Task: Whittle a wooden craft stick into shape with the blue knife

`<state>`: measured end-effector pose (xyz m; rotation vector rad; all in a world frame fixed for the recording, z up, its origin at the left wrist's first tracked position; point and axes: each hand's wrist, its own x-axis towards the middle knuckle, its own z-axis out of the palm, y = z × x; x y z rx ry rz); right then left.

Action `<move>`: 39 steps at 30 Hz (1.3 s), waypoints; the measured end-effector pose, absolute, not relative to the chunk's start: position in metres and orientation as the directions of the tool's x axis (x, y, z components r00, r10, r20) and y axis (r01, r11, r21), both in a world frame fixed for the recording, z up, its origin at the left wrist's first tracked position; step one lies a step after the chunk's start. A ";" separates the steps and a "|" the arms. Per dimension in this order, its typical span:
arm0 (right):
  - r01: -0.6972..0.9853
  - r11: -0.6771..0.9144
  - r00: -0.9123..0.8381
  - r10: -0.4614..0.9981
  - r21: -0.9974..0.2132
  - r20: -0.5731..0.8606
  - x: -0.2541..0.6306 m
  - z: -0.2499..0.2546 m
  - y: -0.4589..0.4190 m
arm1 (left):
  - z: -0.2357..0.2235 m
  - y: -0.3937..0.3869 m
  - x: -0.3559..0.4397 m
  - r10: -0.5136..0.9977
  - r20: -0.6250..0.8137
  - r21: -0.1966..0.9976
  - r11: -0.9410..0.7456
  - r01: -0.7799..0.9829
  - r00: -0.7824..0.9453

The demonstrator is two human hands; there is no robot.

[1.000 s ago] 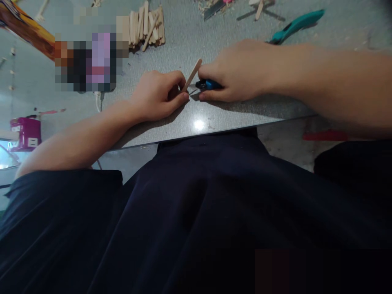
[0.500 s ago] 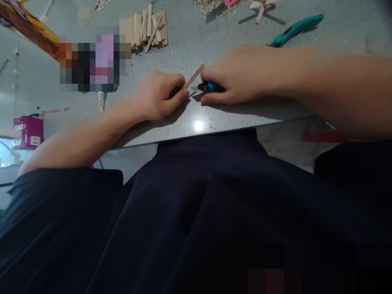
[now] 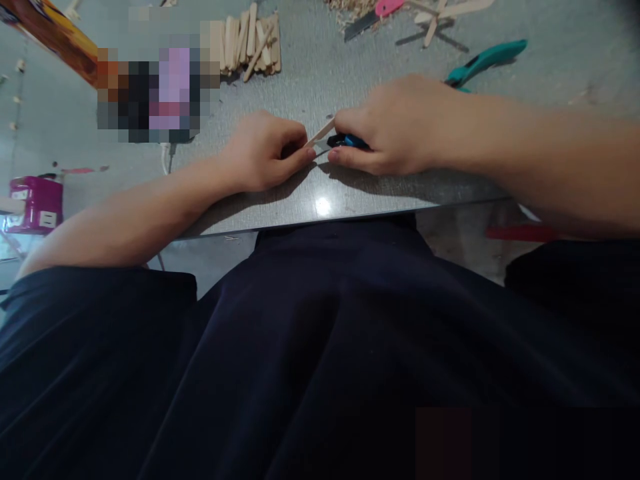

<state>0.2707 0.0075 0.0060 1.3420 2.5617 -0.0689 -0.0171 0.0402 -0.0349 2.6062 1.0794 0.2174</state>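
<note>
One wooden stick (image 3: 321,131) is pinched in the grip of the left hand (image 3: 267,152), while a blue-and-black knife (image 3: 345,141) is held by the right hand (image 3: 397,127), blade near the stick.

The grey worktop (image 3: 280,207) carries piled wooden sticks (image 3: 250,47), shavings (image 3: 353,8), a pink-handled blade (image 3: 364,25) and a teal-handled tool (image 3: 493,57).

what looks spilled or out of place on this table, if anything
Loose wood shavings are scattered on the table at the top of the view, beside a pink-handled blade, like uncleared debris. One wooden craft stick lies askew across the row of other sticks. Nothing looks clearly damaged.
</note>
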 end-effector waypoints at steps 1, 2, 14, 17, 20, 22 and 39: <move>0.812 0.578 -0.548 0.802 0.076 -0.237 0.271 0.006 0.008 | -0.035 0.041 -0.017 0.722 0.014 0.347 -0.652 0.674 0.692; 0.814 0.576 -0.547 0.804 0.077 -0.234 0.270 0.007 0.009 | -0.034 0.041 -0.017 0.731 0.008 0.355 -0.640 0.682 0.682; 0.873 0.486 -0.473 0.863 0.037 -0.178 0.277 0.001 0.017 | -0.047 0.054 -0.020 0.696 0.019 0.325 -0.683 0.654 0.717; 0.883 0.466 -0.453 0.875 0.047 -0.172 0.276 0.002 0.017 | -0.045 0.051 -0.017 0.703 0.023 0.285 -0.686 0.670 0.710; 0.892 0.449 -0.435 0.886 0.057 -0.162 0.275 0.004 0.018 | -0.042 0.049 -0.016 0.692 0.030 0.275 -0.700 0.660 0.721; 0.889 0.452 -0.437 0.885 0.072 -0.161 0.275 0.005 0.018 | -0.041 0.047 -0.017 0.681 0.025 0.279 -0.708 0.649 0.732; 0.789 0.608 -0.567 0.776 0.088 -0.275 0.268 0.003 0.005 | -0.039 0.041 -0.010 0.695 0.009 0.200 -0.706 0.680 0.719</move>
